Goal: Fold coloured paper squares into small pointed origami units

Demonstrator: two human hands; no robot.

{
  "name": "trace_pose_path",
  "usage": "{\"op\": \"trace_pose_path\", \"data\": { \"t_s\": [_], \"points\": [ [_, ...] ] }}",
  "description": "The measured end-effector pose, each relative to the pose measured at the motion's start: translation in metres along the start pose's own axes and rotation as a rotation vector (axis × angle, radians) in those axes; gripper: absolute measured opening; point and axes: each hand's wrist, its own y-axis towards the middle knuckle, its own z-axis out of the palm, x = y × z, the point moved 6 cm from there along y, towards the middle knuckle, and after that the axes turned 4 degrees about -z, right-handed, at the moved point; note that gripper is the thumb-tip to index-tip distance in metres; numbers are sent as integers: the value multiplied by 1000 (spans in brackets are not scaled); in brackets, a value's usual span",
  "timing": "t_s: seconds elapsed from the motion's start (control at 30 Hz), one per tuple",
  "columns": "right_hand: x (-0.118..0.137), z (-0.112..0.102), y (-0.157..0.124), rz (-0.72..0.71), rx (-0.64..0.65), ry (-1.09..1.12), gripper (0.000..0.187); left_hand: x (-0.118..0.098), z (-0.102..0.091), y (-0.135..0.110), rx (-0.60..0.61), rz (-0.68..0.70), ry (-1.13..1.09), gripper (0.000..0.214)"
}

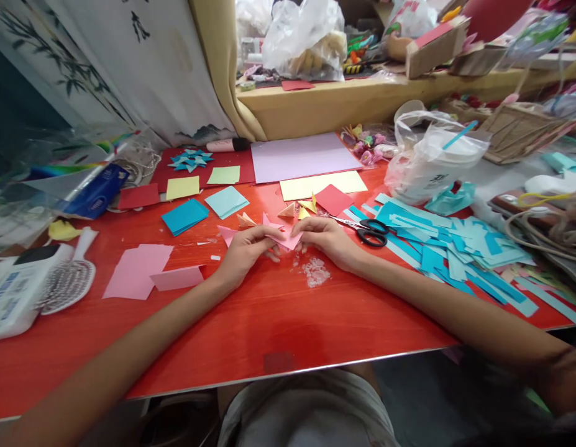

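Note:
Between my two hands is a small pink folded paper (292,241), pinched at its left side by my left hand (246,249) and at its right by my right hand (325,241). Fingers cover part of its folds. Just behind my hands lie small folded pieces: an orange one (246,220), a peach one (286,211) and a yellow one (309,203). Another pink folded piece (226,234) shows beside my left fingers. Black-handled scissors (372,233) lie right of my right hand. Pink paper sheets (138,270) and a creased pink sheet (178,279) rest left of my left forearm.
Blue paper strips (455,239) spread over the right side. Blue squares (185,217), light blue squares (227,202) and a red square (333,202) lie farther back. A bagged cup (439,161) stands back right; a hairbrush (68,282) lies left. White bits (315,272) lie near my right wrist.

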Motion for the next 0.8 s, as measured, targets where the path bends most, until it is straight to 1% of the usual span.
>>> {"op": "trace_pose_path", "data": {
  "t_s": [0.23, 0.3, 0.43, 0.53, 0.63, 0.73, 0.8],
  "points": [
    [-5, 0, 0, 62, 26, 45, 15, -1, -6, 1, -80, -11, -84, 9],
    [-4, -1, -1, 62, 3, -7, 16, -2, -6, 1, -95, -7, -106, 10],
    [0, 4, -5, 46, 9, -129, 16, -2, -7, 2, -134, -18, -113, 24],
    [1, 7, -7, 16, 26, -207, 13, -2, -4, 3, -120, -19, -55, 27],
    [1, 9, -7, 3, 34, -250, 12, 0, 0, 2, -65, -21, 16, 33],
    [1, 13, -7, -1, 77, -256, 14, 3, 2, 0, -12, -53, 168, 38],
    [5, 13, -8, -56, 56, -305, 20, 2, 2, -3, -14, -27, 272, 36]
  ]
}}
